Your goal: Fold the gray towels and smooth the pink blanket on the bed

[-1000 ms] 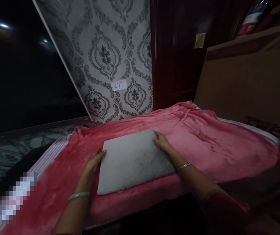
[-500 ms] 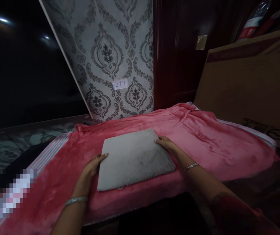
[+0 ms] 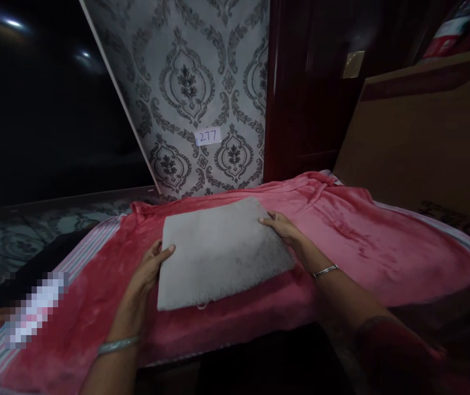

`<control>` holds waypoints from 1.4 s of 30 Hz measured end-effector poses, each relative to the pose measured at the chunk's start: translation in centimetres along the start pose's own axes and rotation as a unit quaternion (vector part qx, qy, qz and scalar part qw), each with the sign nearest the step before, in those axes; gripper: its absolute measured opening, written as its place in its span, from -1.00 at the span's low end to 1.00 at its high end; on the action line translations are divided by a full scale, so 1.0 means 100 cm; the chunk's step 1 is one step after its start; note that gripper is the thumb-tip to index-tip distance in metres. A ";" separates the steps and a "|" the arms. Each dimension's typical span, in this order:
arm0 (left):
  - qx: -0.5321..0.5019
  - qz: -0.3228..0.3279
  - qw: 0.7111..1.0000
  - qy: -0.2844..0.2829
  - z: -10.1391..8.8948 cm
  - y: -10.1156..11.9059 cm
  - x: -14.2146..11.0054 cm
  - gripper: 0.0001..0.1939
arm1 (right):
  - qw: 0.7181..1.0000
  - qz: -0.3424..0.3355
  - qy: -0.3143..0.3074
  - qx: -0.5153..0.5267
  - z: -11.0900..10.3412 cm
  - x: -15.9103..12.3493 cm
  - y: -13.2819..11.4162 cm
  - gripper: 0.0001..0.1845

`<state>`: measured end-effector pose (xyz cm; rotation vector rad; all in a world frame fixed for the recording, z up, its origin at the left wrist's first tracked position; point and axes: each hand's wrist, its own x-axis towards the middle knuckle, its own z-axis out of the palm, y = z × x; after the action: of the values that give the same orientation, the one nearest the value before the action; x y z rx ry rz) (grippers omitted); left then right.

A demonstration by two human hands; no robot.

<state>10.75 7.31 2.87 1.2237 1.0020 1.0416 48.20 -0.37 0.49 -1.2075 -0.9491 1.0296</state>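
Grasping the left edge of the grey plush pad (image 3: pixel 226 258), the left hand (image 3: pixel 148 267) keeps its grip closed to the pad's thickness, thumb on top and fingers curled behind the edge; the right hand (image 3: pixel 286 229) pinches the right edge near the upper corner in the same way. The pad lies across the centre of the frame, over the pink blanket (image 3: pixel 403 263), its long axis running left to right and rising slightly toward the right, the fuzzy near edge facing the bottom of the frame. Compared with half a second ago, it sits higher in view, its far edge nearer the blanket's far border; whether it is fully clear of the blanket, I cannot tell. Beyond stand the patterned wall (image 3: pixel 187 82) with a "277" label (image 3: pixel 208 136) at upper centre, a dark screen (image 3: pixel 45 120) at upper left and a cardboard box (image 3: pixel 424 131) at upper right.
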 end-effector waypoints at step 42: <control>0.713 0.145 0.682 -0.069 0.118 -0.053 0.083 -0.34 | 0.837 -0.055 0.030 -0.543 0.056 0.061 0.047 -0.41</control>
<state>24.49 12.41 -1.75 2.7438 1.5660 0.1476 43.96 7.22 -3.33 -2.0462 -1.6129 0.2741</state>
